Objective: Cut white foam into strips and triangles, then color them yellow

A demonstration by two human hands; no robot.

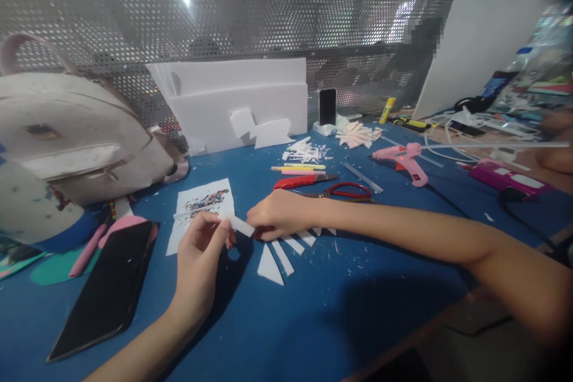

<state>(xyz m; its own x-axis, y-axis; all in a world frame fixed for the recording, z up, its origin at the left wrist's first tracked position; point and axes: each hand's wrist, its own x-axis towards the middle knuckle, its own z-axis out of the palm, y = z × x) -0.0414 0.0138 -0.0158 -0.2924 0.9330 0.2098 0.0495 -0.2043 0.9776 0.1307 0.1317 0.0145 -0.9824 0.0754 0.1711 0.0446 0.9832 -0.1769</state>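
Observation:
My left hand (208,239) pinches a short white strip (242,225) of foam board or thick paper between thumb and fingers. The strip's right end meets the fingertips of my right hand (282,215), which is curled closed and low over the table. What those fingers grip is hidden. Just below my right hand several white strips (283,258) and a white triangular piece (270,265) lie fanned on the blue table (313,310). Behind my left hand, a white sheet (179,221) carries a pile of small dark and coloured bits. Red-handled scissors (349,191) and a red cutter (299,181) lie beyond my right hand.
A black phone (105,286) and a pale backpack (67,125) stand at the left. Farther back are white boards (246,107), white scraps (304,151), markers (299,169) and an upright phone (327,107). A pink glue gun (407,161) with its cord lies right. Another person's hand (557,137) shows at the right edge.

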